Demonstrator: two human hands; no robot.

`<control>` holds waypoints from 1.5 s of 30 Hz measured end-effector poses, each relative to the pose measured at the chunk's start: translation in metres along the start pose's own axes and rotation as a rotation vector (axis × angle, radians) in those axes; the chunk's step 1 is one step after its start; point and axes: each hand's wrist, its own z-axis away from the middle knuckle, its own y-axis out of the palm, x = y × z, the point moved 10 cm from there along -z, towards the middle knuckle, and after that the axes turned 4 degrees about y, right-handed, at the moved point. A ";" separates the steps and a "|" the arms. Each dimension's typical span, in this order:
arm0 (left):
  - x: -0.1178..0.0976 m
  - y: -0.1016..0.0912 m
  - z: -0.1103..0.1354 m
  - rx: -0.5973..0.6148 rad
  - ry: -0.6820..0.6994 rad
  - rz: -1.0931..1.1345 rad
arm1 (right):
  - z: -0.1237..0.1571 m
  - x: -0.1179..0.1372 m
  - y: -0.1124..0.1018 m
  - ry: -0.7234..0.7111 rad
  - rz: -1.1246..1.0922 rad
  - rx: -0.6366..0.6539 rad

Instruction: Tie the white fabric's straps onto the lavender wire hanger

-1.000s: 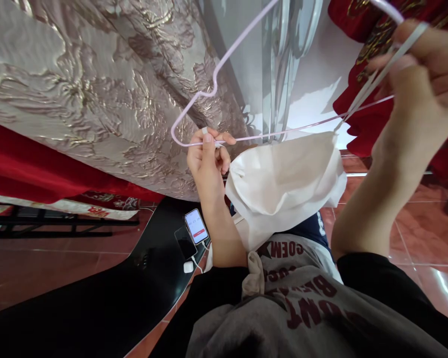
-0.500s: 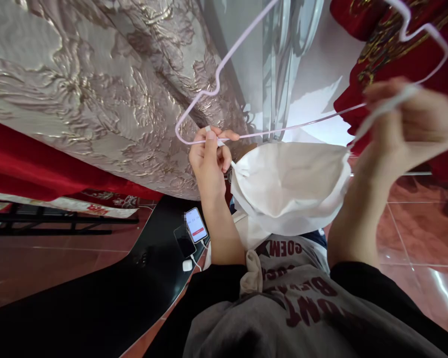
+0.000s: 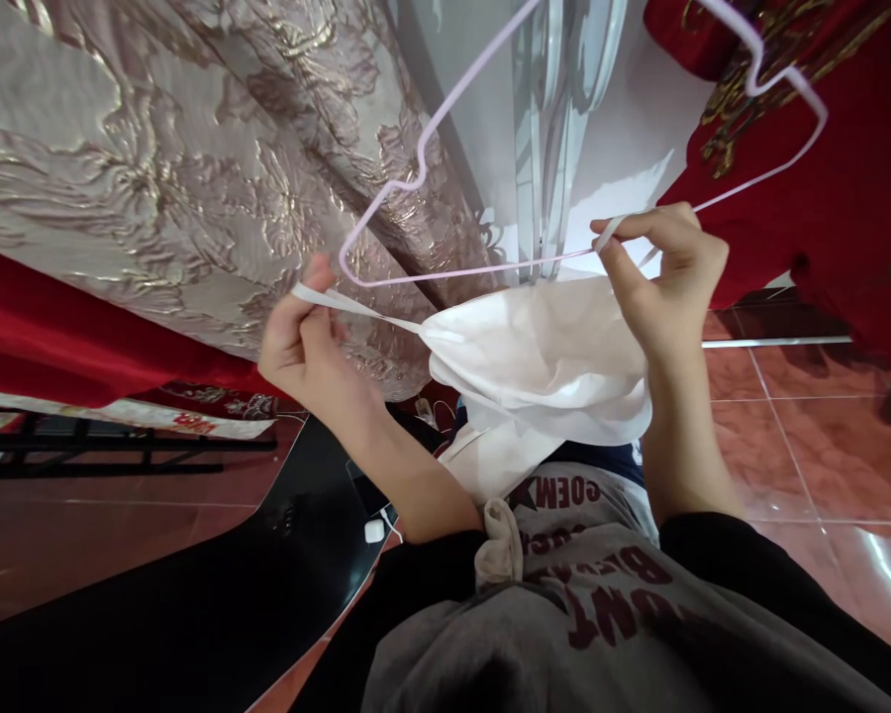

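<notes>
A pale pink hanger (image 3: 475, 269) crosses in front of me, its hook end out of view at the top. Below its bar hangs a white cloth garment (image 3: 535, 347) with a white strap at each side. My left hand (image 3: 304, 332), left of the hanger's corner, is closed on one strap (image 3: 356, 305) and holds it taut. The fingers of my right hand (image 3: 664, 272) pinch the other strap (image 3: 610, 234) against the hanger's bar. Part of the garment's right side is hidden behind my right hand and forearm.
Silvery embossed drapery (image 3: 193, 178) fills the left, with red cloth (image 3: 81, 327) below it. Red and gold fabric (image 3: 757, 168) is at right. A black surface (image 3: 193, 584) holds a dark phone (image 3: 365, 487) and a white charger (image 3: 374, 532). Red tiles (image 3: 809, 446) cover the floor.
My left hand has left the hanger's corner and moved left, stretching its strap. My right hand has come inward with its strap to the bar. The hanger has shifted slightly left.
</notes>
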 end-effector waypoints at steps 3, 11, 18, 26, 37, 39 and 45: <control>-0.013 0.015 0.002 0.090 0.087 0.017 | 0.003 0.000 0.001 -0.009 0.003 -0.008; 0.010 0.070 -0.018 0.392 0.047 -0.025 | 0.009 0.006 0.006 -0.043 0.066 0.030; 0.017 0.055 -0.029 0.180 -0.016 0.059 | 0.008 0.006 0.005 -0.052 0.035 0.024; -0.025 0.109 -0.027 0.624 -0.064 -0.154 | 0.012 0.005 0.006 -0.076 0.018 0.043; 0.007 0.090 -0.036 0.389 -0.125 -0.057 | 0.016 0.001 0.005 -0.088 0.023 0.069; 0.020 0.079 -0.028 0.297 -0.224 0.078 | 0.017 0.003 0.006 -0.104 0.003 0.069; 0.044 0.075 0.028 0.176 -0.406 0.388 | 0.025 0.022 0.015 -0.165 -0.027 0.036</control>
